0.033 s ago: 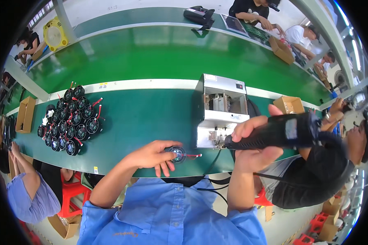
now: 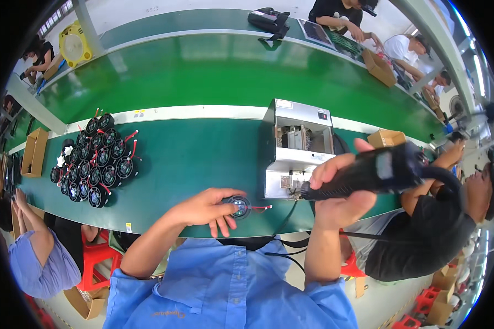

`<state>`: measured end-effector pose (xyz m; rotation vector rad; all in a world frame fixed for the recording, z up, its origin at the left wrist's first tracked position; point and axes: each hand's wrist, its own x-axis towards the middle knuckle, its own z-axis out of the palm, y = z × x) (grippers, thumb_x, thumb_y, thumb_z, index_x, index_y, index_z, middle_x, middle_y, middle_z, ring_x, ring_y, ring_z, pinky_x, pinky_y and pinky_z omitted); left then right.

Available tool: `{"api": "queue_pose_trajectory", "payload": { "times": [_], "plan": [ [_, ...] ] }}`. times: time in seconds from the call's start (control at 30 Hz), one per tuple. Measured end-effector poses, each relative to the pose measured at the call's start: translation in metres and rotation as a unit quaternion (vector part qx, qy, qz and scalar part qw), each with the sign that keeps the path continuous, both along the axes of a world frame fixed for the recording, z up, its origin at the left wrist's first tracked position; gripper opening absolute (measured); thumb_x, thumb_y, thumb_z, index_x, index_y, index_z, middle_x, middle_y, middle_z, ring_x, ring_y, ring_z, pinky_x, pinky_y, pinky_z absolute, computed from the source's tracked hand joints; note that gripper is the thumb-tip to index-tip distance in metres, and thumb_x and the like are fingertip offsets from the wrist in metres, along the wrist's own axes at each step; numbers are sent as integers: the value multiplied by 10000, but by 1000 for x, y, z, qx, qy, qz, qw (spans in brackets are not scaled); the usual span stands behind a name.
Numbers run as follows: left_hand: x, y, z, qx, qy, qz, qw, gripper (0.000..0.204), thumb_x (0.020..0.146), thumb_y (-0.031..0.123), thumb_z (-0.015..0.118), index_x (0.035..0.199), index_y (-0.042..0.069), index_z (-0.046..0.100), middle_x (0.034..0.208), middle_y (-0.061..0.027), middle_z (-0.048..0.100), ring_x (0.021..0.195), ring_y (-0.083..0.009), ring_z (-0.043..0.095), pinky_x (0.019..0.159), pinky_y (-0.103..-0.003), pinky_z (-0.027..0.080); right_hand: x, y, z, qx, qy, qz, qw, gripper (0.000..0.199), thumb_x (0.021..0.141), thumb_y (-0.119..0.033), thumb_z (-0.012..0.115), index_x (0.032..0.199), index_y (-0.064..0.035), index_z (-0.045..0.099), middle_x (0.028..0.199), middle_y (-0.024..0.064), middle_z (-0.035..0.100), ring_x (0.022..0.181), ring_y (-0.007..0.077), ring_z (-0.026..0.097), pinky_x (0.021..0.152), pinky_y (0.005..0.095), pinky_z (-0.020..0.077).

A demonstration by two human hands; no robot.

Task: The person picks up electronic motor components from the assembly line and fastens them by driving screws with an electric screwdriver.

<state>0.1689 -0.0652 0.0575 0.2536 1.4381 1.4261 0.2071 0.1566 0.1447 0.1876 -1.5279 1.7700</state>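
Note:
My left hand (image 2: 211, 212) is closed on a round black part (image 2: 239, 206) with a small circuit board inside, near the front edge of the green table; a red wire with a plug runs from it to the right. In my right hand (image 2: 340, 189) is a black electric screwdriver (image 2: 357, 174), fingers wrapped round its body and its cable trailing off behind. The screwdriver's tip points at the lower front of a metal screw feeder (image 2: 293, 151); whether it touches cannot be made out. Many like round parts (image 2: 96, 159) stand grouped at the left.
A cardboard box (image 2: 34, 152) stands at the table's left end, and another box (image 2: 387, 138) behind the screw feeder at the right. Beyond lies a green conveyor belt (image 2: 203, 71). Co-workers sit close on both sides. Dark cables hang at the table's front edge.
The rear end of the screwdriver has shifted slightly left and up in my right hand. My left hand and the round part stay where they were.

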Motion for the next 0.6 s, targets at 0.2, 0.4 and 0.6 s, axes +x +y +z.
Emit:
{"api": "queue_pose_trajectory", "payload": {
  "times": [0.2, 0.4, 0.6],
  "plan": [
    [12, 5, -6, 44, -38, 23, 998, 414, 925, 118, 529, 1320, 19, 456, 769, -159, 663, 581, -180, 668, 486, -283, 565, 12, 2, -9, -49, -24, 57, 997, 865, 783, -629, 604, 1245, 69, 388, 625, 103, 525, 487, 195, 519, 459, 310, 449],
    [27, 19, 1, 61, -16, -7, 998, 411, 923, 134, 539, 1313, 25, 469, 753, -149, 664, 555, -166, 659, 466, -265, 541, 51, -21, -6, -69, 96, 133, 984, 870, 828, -720, 426, 1347, -35, 291, 671, 113, 522, 496, 223, 522, 462, 367, 468],
    [36, 24, 7, 77, -34, 3, 996, 416, 929, 144, 540, 1324, 39, 462, 758, -141, 667, 549, -154, 657, 458, -251, 529, 51, -33, -5, -7, 137, 173, 975, 805, 870, -663, 433, 1342, -23, 308, 667, 81, 491, 462, 188, 487, 417, 330, 439]
  ]
}}
